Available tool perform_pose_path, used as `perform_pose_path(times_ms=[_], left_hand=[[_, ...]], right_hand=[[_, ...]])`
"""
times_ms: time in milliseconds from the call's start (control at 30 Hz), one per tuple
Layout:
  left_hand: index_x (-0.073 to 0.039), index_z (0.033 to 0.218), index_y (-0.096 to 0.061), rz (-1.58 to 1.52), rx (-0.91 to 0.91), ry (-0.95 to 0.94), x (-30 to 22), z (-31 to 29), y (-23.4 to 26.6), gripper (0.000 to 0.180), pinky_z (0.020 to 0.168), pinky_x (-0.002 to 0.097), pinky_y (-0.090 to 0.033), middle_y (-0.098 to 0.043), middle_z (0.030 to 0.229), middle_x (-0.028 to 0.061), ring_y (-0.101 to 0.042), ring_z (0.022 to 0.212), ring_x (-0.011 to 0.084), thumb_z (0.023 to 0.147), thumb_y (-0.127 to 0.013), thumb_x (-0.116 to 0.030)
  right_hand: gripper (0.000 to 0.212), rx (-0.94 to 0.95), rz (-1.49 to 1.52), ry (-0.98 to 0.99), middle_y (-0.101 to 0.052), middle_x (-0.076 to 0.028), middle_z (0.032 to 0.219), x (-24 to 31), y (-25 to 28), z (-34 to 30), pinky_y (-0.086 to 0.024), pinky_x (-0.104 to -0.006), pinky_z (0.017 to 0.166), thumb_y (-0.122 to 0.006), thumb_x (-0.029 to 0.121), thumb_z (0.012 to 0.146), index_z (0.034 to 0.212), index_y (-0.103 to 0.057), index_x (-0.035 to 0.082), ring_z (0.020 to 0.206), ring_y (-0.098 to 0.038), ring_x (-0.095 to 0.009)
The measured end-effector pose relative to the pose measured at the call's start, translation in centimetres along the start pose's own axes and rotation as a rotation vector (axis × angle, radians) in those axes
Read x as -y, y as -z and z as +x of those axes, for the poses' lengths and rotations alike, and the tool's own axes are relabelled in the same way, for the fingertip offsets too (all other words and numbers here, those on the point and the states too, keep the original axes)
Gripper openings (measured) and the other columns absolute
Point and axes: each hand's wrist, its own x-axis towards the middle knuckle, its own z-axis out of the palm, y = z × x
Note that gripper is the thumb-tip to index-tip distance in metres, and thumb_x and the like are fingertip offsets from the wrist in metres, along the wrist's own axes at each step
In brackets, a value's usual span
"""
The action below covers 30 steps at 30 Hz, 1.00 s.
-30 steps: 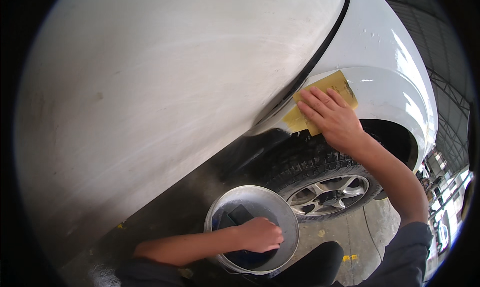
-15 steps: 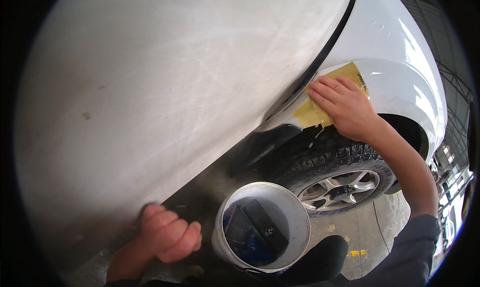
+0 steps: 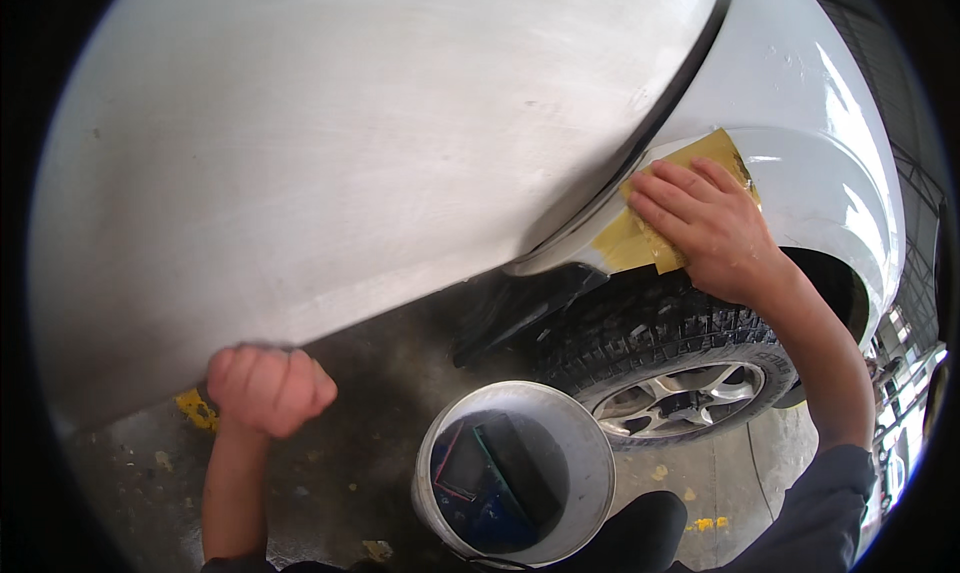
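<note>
My right hand (image 3: 715, 228) presses a yellow-brown sheet of sandpaper (image 3: 727, 153) against the lower corner of the white fender (image 3: 790, 93), just ahead of the door gap. Its fingers lie over the sheet, whose edges stick out around them. A yellowish patch (image 3: 615, 245) shows on the fender beside the fingertips. At the lower left, my left hand (image 3: 270, 388) is closed in a fist by the bottom edge of the pale, dull door (image 3: 330, 173). Something dark shows at the top of that fist, too little of it to name.
A white bucket (image 3: 428, 493) stands on the floor between my arms, holding dark water and flat dark pieces (image 3: 515, 468). Behind it is the wheel (image 3: 690, 403) with its knobbly tyre. A dark flap (image 3: 520, 308) hangs under the fender corner. My knee (image 3: 650, 518) is beside the bucket.
My left fist has moved left and up along the door's lower edge. The right hand and sandpaper sit slightly lower and further right in view, and the view itself has shifted a little.
</note>
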Motion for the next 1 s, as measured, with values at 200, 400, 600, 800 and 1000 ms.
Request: perform_pose_path(times_ms=[200, 400, 600, 800, 1000], left_hand=[[-0.006, 0.076, -0.055, 0.003, 0.132, 0.157, 3.2, 0.2, -4.1, 0.010, 0.057, 0.0410, -0.038, -0.047, 0.070, 0.0097, -0.049, 0.060, 0.0305, 0.069, -0.062, -0.002], [-0.005, 0.082, -0.054, -0.046, 0.285, 0.329, 6.0, 0.7, -7.6, 0.014, 0.065, 0.0472, -0.043, -0.052, 0.079, 0.0138, -0.056, 0.075, 0.0369, 0.078, -0.067, -0.001], [-0.010, 0.075, -0.061, -0.221, 0.354, 0.255, 3.0, 2.6, -12.0, 0.010, 0.064, 0.0444, -0.049, -0.059, 0.074, 0.0083, -0.061, 0.069, 0.0322, 0.074, -0.070, -0.005], [-0.014, 0.069, -0.056, -1.010, 0.391, -0.152, -13.4, 8.6, -16.3, 0.018, 0.057, 0.0398, -0.052, -0.054, 0.071, 0.0032, -0.062, 0.065, 0.0244, 0.075, -0.070, -0.023], [-0.009, 0.075, -0.063, -1.531, 0.702, -0.343, -22.1, 1.2, -14.9, 0.024, 0.064, 0.0465, -0.056, -0.061, 0.075, 0.0074, -0.069, 0.074, 0.0305, 0.092, -0.065, -0.025]], right_hand=[[0.048, -0.144, 0.063, 0.018, -0.063, -0.009, 0.140, -0.6, -1.2, -0.9, -0.039, -0.0479, 0.114, -0.063, 0.004, 0.084, 0.132, -0.065, 0.003, 0.136, -0.054, -0.027], [0.042, -0.195, 0.074, -0.007, -0.064, -0.008, 0.132, -0.4, -1.2, -0.6, -0.040, -0.0466, 0.113, -0.066, 0.010, 0.083, 0.125, -0.067, 0.001, 0.131, -0.055, -0.026], [0.047, -0.207, 0.044, 0.018, -0.062, -0.008, 0.136, -0.3, -1.4, -0.9, -0.040, -0.0470, 0.115, -0.069, 0.011, 0.082, 0.129, -0.066, 0.003, 0.135, -0.053, -0.025], [0.053, -0.029, -0.004, -0.046, -0.062, -0.006, 0.143, 0.6, 0.2, 0.3, -0.041, -0.0473, 0.115, -0.065, 0.004, 0.082, 0.136, -0.065, 0.005, 0.138, -0.053, -0.024], [0.056, 0.216, -0.063, -0.060, -0.059, -0.006, 0.148, 1.1, 2.2, 2.5, -0.041, -0.0442, 0.116, -0.063, 0.002, 0.084, 0.140, -0.063, 0.007, 0.142, -0.051, -0.024]])
